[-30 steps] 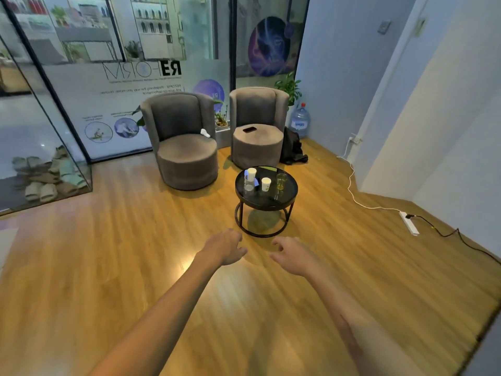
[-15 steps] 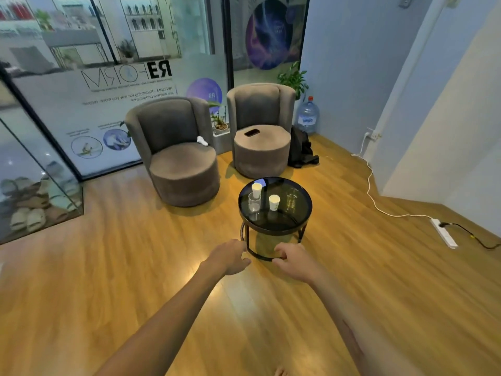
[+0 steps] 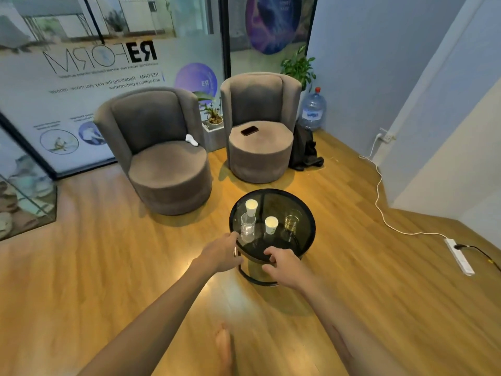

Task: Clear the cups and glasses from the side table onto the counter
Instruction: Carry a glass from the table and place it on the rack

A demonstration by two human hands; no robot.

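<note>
four drinking vessels on round black glass-topped desk [image 3: 303,245]: far white paper cup [image 3: 251,207], clear empty glass [image 3: 247,225] just in front of it, near white paper cup [image 3: 271,224] at centre, clear glass with yellowish liquid [image 3: 292,220] to the right. all upright, apart from both hands. left hand [image 3: 221,253] at desk's near-left rim, fingers loosely curled, holding nothing. right hand [image 3: 283,264] over near edge, fingers relaxed and spread, empty. two grey round armchairs [image 3: 165,169] beyond, on wooden floor [image 3: 108,267].
</note>
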